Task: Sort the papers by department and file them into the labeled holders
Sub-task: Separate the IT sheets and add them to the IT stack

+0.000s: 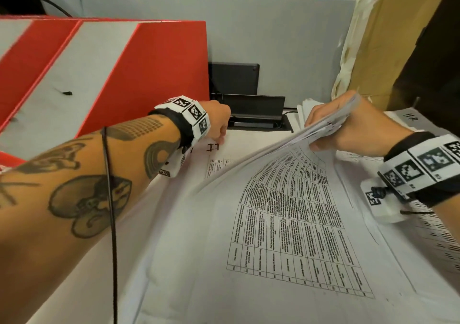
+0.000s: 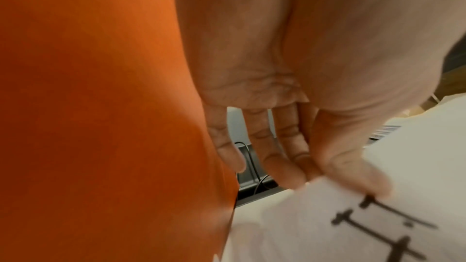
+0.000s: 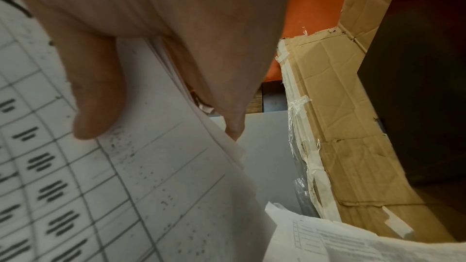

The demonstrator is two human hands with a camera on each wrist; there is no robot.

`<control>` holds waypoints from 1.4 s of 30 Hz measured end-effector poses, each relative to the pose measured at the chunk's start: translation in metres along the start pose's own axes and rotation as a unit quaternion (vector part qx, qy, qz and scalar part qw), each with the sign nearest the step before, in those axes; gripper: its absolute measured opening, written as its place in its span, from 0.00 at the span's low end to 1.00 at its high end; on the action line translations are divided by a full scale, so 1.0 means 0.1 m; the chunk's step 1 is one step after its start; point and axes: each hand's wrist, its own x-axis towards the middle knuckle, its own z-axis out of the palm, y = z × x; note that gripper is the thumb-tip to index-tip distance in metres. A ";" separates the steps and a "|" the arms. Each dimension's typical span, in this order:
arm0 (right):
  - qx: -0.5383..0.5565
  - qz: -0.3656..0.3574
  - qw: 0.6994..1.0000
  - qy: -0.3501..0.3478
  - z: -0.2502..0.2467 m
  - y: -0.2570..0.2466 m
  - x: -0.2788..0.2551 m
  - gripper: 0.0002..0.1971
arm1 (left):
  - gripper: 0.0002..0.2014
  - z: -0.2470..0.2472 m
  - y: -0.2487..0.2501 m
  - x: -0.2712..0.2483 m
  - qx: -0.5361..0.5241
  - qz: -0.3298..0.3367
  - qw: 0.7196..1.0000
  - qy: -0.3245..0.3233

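My left hand [image 1: 222,134] reaches forward beside the red holder and pinches the far corner of a white sheet [image 1: 216,157] hand-marked "IT". In the left wrist view the left hand [image 2: 327,182] has that sheet [image 2: 302,226] between thumb and fingers. My right hand [image 1: 315,130] grips a stack of papers [image 1: 333,114] by its far edge, lifted and curling off the desk. Its top page is a printed table [image 1: 286,224]. In the right wrist view the thumb [image 3: 95,97] lies on the stack [image 3: 151,176], with fingers behind it.
Red and grey file holders [image 1: 149,62] stand at the left, close to my left forearm. A black cable box [image 1: 254,109] sits ahead. More papers, one marked "HR" [image 1: 408,118], lie at the right by a taped cardboard box [image 1: 373,49]. A grey partition [image 1: 273,29] closes the back.
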 end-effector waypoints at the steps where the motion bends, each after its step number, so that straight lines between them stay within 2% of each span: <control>1: -0.003 0.003 1.000 0.001 0.01 -0.01 0.00 0.21 | 0.13 -0.02 0.02 -0.02 0.005 -0.003 1.000 0.011; 5: -0.012 0.017 1.000 0.006 0.02 -0.03 0.01 0.20 | 0.13 -0.26 0.13 -0.17 0.057 -0.021 0.995 0.079; 7: -0.017 0.025 1.000 0.006 0.04 -0.07 0.02 0.25 | 0.16 -0.45 0.20 -0.29 0.081 -0.026 0.989 0.123; 9: -0.020 0.022 1.000 0.000 0.08 -0.12 0.04 0.32 | 0.14 -0.62 0.26 -0.39 0.069 0.000 0.985 0.157; 12: -0.014 0.023 1.000 0.011 0.14 -0.15 0.09 0.35 | 0.08 -0.80 0.35 -0.49 -0.028 0.096 0.981 0.169; 16: -0.028 0.032 0.998 0.044 0.16 -0.13 0.11 0.21 | 0.12 -0.90 0.45 -0.60 -0.223 0.181 0.944 0.160; 17: -0.015 0.027 0.998 0.057 0.15 -0.12 0.10 0.21 | 0.14 -0.89 0.45 -0.60 -0.280 0.189 0.928 0.158; 19: 0.013 0.012 0.997 0.076 0.13 -0.11 0.09 0.30 | 0.23 -0.81 0.37 -0.52 -0.391 0.155 0.898 0.131; 20: 0.019 0.005 0.997 0.078 0.11 -0.10 0.09 0.35 | 0.26 -0.72 0.31 -0.44 -0.392 0.127 0.905 0.106; 21: 0.018 0.004 0.997 0.072 0.08 -0.09 0.08 0.37 | 0.26 -0.62 0.23 -0.34 -0.344 0.105 0.930 0.076; 23: 0.008 0.007 0.999 0.038 0.06 -0.08 0.05 0.30 | 0.24 -0.41 0.10 -0.19 -0.154 0.053 0.986 -0.017; 24: 0.002 0.009 1.000 0.022 0.05 -0.07 0.05 0.24 | 0.27 -0.30 0.06 -0.15 -0.045 0.021 0.996 -0.074; 25: 0.001 0.006 1.000 0.008 0.05 -0.06 0.04 0.22 | 0.31 -0.20 0.05 -0.13 0.028 -0.002 0.992 -0.121; 26: 0.004 -0.004 1.000 -0.005 0.06 -0.05 0.05 0.19 | 0.34 -0.12 0.05 -0.13 0.050 -0.007 0.989 -0.139; 28: 0.019 -0.019 0.999 -0.019 0.07 -0.03 0.06 0.18 | 0.34 -0.04 0.07 -0.14 0.044 -0.005 0.993 -0.108; 32: 0.016 -0.011 1.000 -0.010 0.03 0.02 0.13 0.19 | 0.26 -0.04 0.04 -0.12 0.020 -0.017 0.999 -0.026; 38: -0.032 0.044 0.998 -0.038 0.09 0.01 0.19 0.20 | 0.20 -0.30 0.02 -0.22 -0.002 -0.014 1.000 0.011; 40: -0.045 0.058 0.997 -0.026 0.10 -0.03 0.21 0.24 | 0.13 -0.43 0.05 -0.37 -0.020 -0.013 0.998 0.053; 42: -0.044 0.051 0.997 -0.026 0.14 -0.08 0.23 0.32 | 0.07 -0.54 0.11 -0.53 -0.066 0.019 0.991 0.118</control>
